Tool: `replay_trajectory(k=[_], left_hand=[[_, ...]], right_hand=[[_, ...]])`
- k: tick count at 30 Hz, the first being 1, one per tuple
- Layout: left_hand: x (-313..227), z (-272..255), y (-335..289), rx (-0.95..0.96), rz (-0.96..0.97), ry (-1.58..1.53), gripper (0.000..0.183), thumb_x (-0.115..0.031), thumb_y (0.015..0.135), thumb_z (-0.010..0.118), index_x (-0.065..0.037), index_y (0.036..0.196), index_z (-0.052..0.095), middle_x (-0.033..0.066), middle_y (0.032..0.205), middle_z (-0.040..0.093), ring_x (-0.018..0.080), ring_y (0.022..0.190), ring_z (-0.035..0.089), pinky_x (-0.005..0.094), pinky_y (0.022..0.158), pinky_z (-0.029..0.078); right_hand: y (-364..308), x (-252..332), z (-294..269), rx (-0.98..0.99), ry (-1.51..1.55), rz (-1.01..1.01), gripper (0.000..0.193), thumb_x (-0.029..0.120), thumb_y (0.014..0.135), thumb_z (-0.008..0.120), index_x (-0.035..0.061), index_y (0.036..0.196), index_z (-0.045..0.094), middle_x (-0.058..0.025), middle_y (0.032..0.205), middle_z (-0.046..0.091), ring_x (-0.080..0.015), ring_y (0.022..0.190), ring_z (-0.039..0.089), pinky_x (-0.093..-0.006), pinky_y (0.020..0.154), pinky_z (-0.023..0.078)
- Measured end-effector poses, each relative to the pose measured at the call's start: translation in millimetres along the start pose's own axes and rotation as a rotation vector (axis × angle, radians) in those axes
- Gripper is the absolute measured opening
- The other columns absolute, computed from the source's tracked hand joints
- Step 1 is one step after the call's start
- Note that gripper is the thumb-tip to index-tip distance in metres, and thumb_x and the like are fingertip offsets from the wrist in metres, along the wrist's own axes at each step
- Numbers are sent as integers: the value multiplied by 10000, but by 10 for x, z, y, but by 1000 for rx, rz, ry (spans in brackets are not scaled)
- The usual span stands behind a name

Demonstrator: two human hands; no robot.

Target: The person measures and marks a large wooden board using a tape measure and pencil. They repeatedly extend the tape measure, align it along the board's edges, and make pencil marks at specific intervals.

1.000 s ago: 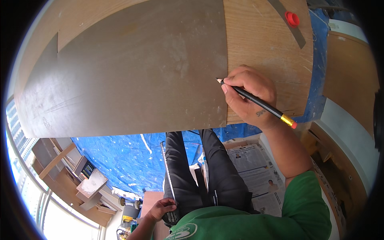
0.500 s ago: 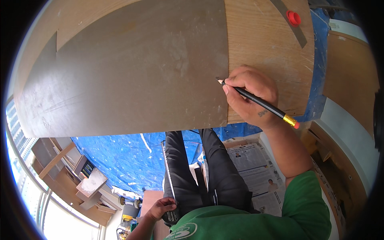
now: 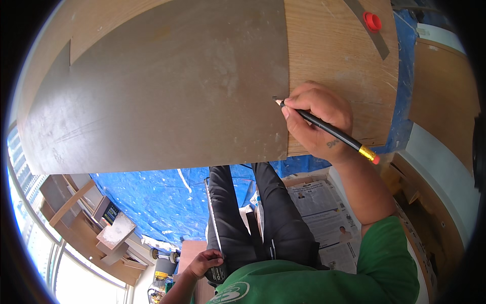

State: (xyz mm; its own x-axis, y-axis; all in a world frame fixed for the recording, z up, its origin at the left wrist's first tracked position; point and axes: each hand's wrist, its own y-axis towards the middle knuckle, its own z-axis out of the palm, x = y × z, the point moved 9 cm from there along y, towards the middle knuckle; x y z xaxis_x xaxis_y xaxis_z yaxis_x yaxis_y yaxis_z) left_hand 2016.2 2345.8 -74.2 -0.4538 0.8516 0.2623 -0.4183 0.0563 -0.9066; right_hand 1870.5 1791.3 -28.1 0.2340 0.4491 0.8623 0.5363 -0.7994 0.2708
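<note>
My right hand (image 3: 320, 119) pinches a black pencil (image 3: 326, 126) with a gold ferrule and red eraser. Its sharpened tip meets the surface of a large grey-brown sheet (image 3: 177, 91), close to the sheet's right edge, beside a small dark mark. Part of the hand rests over the wooden board (image 3: 339, 55) under the sheet. Low down by my left thigh, my left hand (image 3: 205, 262) is closed on a dark tape measure (image 3: 216, 273). A pale strip of its blade runs up along my leg.
A red cap (image 3: 372, 22) sits on a narrow grey strip (image 3: 379, 43) at the far right of the board. Blue sheeting (image 3: 147, 202) covers the floor. Newspapers (image 3: 324, 218) lie right of my legs. Wood offcuts (image 3: 116, 233) are piled by the window at left.
</note>
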Motion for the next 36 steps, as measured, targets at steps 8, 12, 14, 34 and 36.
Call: replay_trajectory(k=[8, 12, 14, 34, 36], left_hand=[[-7, -11, 0, -3, 19, 25, 179, -45, 890, 749, -44, 1055, 679, -4, 934, 679, 95, 867, 637, 247, 804, 507], [-4, -46, 27, 6, 70, 73, 180, -61, 895, 747, -47, 1060, 678, -8, 934, 677, 96, 867, 634, 251, 803, 506], [6, -15, -5, 2, 96, 67, 174, -70, 899, 745, -51, 1058, 677, -9, 932, 675, 96, 863, 632, 254, 798, 505], [-697, 103, -1549, -147, 951, -411, 220, -129, 892, 763, -61, 1067, 646, 54, 897, 695, 180, 768, 694, 345, 707, 583], [-885, 163, -1771, -153, 1022, -457, 220, -137, 891, 769, -62, 1056, 643, 46, 922, 683, 166, 810, 675, 326, 729, 566]], right_hand=[[-83, -130, -113, -32, 166, 152, 130, -68, 812, 707, 3, 864, 610, -94, 757, 606, -146, 605, 565, -272, 533, 440], [-163, -159, -347, -86, 251, 230, 101, -44, 859, 689, -6, 923, 621, -81, 814, 619, -109, 674, 564, -264, 586, 448], [-252, -11, -480, -111, 260, 279, 92, -40, 882, 683, -10, 951, 630, -70, 825, 623, -104, 705, 572, -264, 621, 462], [-1491, 1763, 483, 670, 498, 793, 158, 135, 988, 602, -8, 1020, 661, -136, 894, 749, -161, 752, 706, -286, 691, 570], [-1232, 2070, 822, 751, 530, 629, 233, 132, 953, 686, -4, 1140, 656, -129, 1016, 743, -176, 882, 711, -284, 771, 571]])
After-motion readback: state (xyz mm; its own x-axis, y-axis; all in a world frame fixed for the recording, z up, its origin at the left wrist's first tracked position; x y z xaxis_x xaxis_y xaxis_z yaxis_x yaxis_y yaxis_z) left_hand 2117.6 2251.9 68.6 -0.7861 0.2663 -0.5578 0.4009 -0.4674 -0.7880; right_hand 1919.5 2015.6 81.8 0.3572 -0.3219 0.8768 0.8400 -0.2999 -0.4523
